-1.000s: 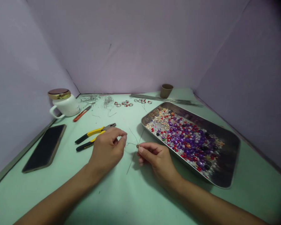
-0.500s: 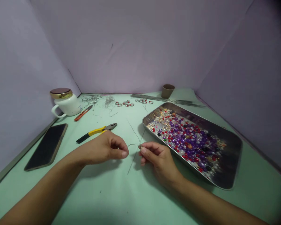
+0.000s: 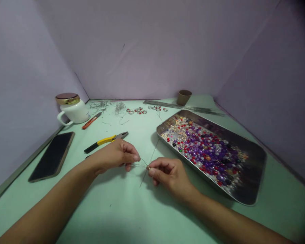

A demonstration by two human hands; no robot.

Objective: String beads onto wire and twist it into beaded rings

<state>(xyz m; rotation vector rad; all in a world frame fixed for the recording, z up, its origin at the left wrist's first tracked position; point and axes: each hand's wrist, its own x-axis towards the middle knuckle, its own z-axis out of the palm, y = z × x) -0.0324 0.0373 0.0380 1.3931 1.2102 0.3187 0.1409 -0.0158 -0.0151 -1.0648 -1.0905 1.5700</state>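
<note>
My left hand (image 3: 117, 156) and my right hand (image 3: 167, 174) meet over the green table (image 3: 132, 206), both pinching a thin bent wire (image 3: 144, 162). A small brownish bead (image 3: 148, 167) sits on the wire at my right thumb and forefinger. My left thumb and forefinger close on the wire's other end, a short way to the left of the bead. One end of the wire points up and away toward the tray, another lies down on the table.
A steel tray (image 3: 251, 162) of purple, red and pearl beads lies at the right. Yellow-handled pliers (image 3: 105, 141) lie behind my left hand. A phone (image 3: 52, 156), a lidded white mug (image 3: 72, 108), orange snips (image 3: 90, 121), finished bead pieces (image 3: 139, 110), wire rods (image 3: 185, 107) and a brown cup (image 3: 183, 97) stand further off.
My left hand dropped lower and drew back, then came in again to pinch the wire close to the bead. My right hand stayed put, holding the bead.
</note>
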